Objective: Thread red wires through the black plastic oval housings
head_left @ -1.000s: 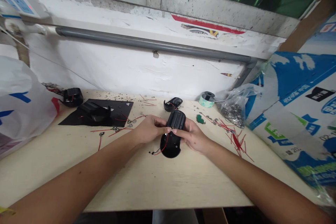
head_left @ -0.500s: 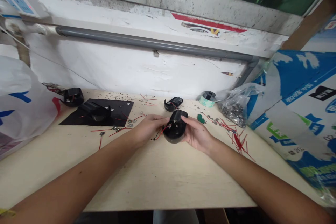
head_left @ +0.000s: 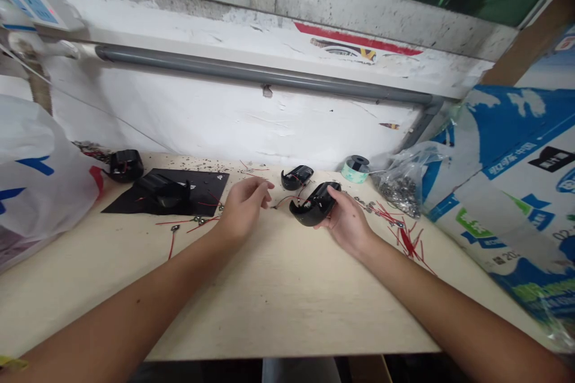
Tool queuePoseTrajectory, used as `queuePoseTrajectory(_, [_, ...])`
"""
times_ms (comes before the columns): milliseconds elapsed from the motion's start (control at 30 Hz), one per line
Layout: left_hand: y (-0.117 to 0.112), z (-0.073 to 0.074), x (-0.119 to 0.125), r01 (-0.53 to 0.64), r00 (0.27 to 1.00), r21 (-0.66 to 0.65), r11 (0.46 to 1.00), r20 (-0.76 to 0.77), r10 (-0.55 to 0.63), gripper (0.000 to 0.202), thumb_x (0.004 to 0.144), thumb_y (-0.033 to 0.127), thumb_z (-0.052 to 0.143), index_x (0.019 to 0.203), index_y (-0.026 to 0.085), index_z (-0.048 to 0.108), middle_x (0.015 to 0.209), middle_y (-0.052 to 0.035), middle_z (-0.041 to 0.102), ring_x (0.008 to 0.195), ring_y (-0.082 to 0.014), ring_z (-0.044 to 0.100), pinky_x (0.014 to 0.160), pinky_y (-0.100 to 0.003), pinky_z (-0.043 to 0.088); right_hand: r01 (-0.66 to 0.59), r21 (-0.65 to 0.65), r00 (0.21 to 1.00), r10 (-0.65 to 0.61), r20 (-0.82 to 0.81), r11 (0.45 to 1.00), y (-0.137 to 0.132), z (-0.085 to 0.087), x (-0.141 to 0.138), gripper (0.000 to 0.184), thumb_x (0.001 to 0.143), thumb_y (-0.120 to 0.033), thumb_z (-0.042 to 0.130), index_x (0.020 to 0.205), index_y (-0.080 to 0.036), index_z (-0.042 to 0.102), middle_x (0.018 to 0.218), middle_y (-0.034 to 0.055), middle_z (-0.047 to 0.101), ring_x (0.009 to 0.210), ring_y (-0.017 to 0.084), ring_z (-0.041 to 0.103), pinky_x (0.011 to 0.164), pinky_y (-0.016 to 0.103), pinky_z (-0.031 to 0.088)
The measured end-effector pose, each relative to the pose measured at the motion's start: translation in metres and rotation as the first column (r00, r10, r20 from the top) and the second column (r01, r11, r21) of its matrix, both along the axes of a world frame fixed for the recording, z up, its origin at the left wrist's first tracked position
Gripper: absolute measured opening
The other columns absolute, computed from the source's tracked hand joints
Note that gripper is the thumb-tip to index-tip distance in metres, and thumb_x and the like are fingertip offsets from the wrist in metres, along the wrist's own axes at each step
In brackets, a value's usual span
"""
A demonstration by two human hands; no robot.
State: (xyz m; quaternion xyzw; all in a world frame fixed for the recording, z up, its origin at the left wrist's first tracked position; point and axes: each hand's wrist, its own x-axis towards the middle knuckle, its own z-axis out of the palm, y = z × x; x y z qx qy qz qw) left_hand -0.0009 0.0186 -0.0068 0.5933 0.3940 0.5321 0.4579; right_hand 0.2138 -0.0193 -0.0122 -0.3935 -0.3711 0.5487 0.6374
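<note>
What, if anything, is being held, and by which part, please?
The right hand holds an elongated, glossy black plastic housing by its right side; the left hand appears empty.

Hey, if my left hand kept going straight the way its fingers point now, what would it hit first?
Probably the rounded black plastic housing lying on the pale wooden table near the wall. Depth is hard to judge, so your left hand might pass above it.
</note>
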Motion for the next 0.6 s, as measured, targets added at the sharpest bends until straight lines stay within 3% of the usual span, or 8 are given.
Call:
queuePoseTrajectory(67, [0.001,0.000,-0.003,-0.087,0.979,0.167,0.982,-0.171,0.115,0.024,0.088,0.034,0.055,0.092,0.015,0.069,0.081,-0.0056,0.066,0.077,-0.0193,0.062,0.074,-0.033,0.049,0.016,0.005,0.999,-0.016,0.027,1.000,0.000,-0.002,0.000,0.028,0.077,-0.041,0.076,0.080,-0.017,0.061,0.072,0.0041,0.068,0.057,0.020,0.066,0.038,0.029,0.055])
queuePoseTrajectory(167, [0.001,0.001,-0.007,-0.105,0.909,0.354,0.929,-0.346,0.234,0.021,0.089,0.024,0.049,0.096,0.016,0.068,0.096,-0.0079,0.069,0.086,-0.0209,0.063,0.079,-0.034,0.049,0.041,0.017,0.997,-0.042,0.061,0.999,-0.001,-0.003,-0.003,0.031,0.075,-0.043,0.078,0.080,-0.019,0.060,0.073,0.0017,0.067,0.059,0.019,0.064,0.042,0.027,0.053])
queuePoseTrajectory(233, [0.002,0.003,-0.010,-0.062,0.811,0.503,0.862,-0.478,0.337,0.024,0.089,0.018,0.045,0.101,0.017,0.067,0.101,-0.0094,0.070,0.093,-0.0238,0.062,0.083,-0.038,0.049,0.036,0.011,0.996,-0.037,0.076,0.999,-0.002,-0.004,-0.005,0.031,0.075,-0.045,0.077,0.079,-0.020,0.060,0.071,0.0007,0.066,0.060,0.018,0.064,0.045,0.027,0.051])
queuePoseTrajectory(300, [0.005,0.005,-0.015,0.020,0.651,0.597,0.802,-0.617,0.443,0.028,0.087,0.013,0.045,0.105,0.017,0.066,0.102,-0.0110,0.071,0.099,-0.0282,0.061,0.088,-0.044,0.047,0.015,-0.006,0.996,-0.014,0.090,1.000,-0.002,-0.005,-0.005,0.032,0.075,-0.048,0.077,0.078,-0.020,0.061,0.070,0.0007,0.066,0.063,0.020,0.064,0.048,0.028,0.050])
queuePoseTrajectory(400, [0.012,0.008,-0.027,0.073,0.397,0.575,0.815,-0.766,0.506,0.026,0.082,0.013,0.049,0.100,0.016,0.066,0.096,-0.0138,0.071,0.099,-0.0337,0.061,0.085,-0.048,0.046,-0.021,-0.014,0.992,0.023,0.121,1.000,0.001,-0.009,-0.004,0.032,0.075,-0.049,0.076,0.078,-0.020,0.062,0.070,0.0014,0.067,0.065,0.022,0.065,0.053,0.032,0.052])
queuePoseTrajectory(467, [0.018,0.012,-0.039,0.061,0.284,0.521,0.852,-0.827,0.485,0.019,0.080,0.016,0.052,0.092,0.016,0.067,0.092,-0.0141,0.071,0.097,-0.0346,0.061,0.082,-0.047,0.047,-0.036,-0.003,0.988,0.036,0.148,0.999,0.003,-0.013,-0.003,0.032,0.077,-0.050,0.074,0.079,-0.021,0.064,0.071,0.0019,0.068,0.067,0.023,0.065,0.055,0.033,0.052])
queuePoseTrajectory(533, [0.025,0.016,-0.052,0.086,0.243,0.435,0.896,-0.882,0.405,0.014,0.081,0.021,0.053,0.084,0.018,0.066,0.087,-0.0120,0.069,0.093,-0.0324,0.061,0.078,-0.042,0.047,-0.047,0.005,0.984,0.045,0.171,0.999,0.005,-0.016,-0.002,0.032,0.078,-0.052,0.072,0.080,-0.021,0.064,0.071,0.0020,0.068,0.068,0.024,0.065,0.056,0.034,0.052])
queuePoseTrajectory(600, [0.033,0.019,-0.064,0.132,0.280,0.357,0.925,-0.908,0.311,0.014,0.084,0.027,0.054,0.082,0.020,0.066,0.088,-0.0100,0.068,0.089,-0.0290,0.061,0.076,-0.039,0.047,-0.044,0.004,0.982,0.042,0.182,0.999,0.005,-0.017,-0.001,0.032,0.079,-0.052,0.072,0.079,-0.021,0.064,0.069,0.0016,0.067,0.067,0.023,0.065,0.056,0.033,0.052])
